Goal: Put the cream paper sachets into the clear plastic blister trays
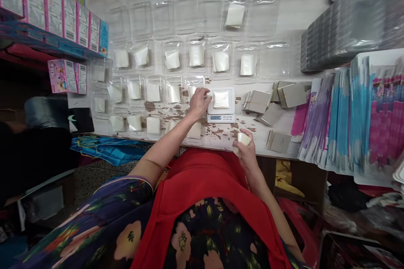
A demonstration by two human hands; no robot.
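A white digital scale (221,118) with a lit display carries a stack of cream sheets (221,99). Just left of it, my left hand (200,101) reaches over a clear plastic tray, its fingertips near the scale's edge; whether it touches anything is unclear. Low at the table's front edge, right of the scale, my right hand (246,151) holds a curved stack of cream sheets (244,138) between thumb and fingers. Rows of clear trays, many with a similar stack such as this one (248,64), lie behind and to the left.
Bundles of grey cards (257,101) lie right of the scale. Beyond them are blue, purple and pink packets (339,113) and a tall pile of clear trays (341,33). Pink boxes (53,8) stand at the left. A person's dark clothing (38,155) shows at far left.
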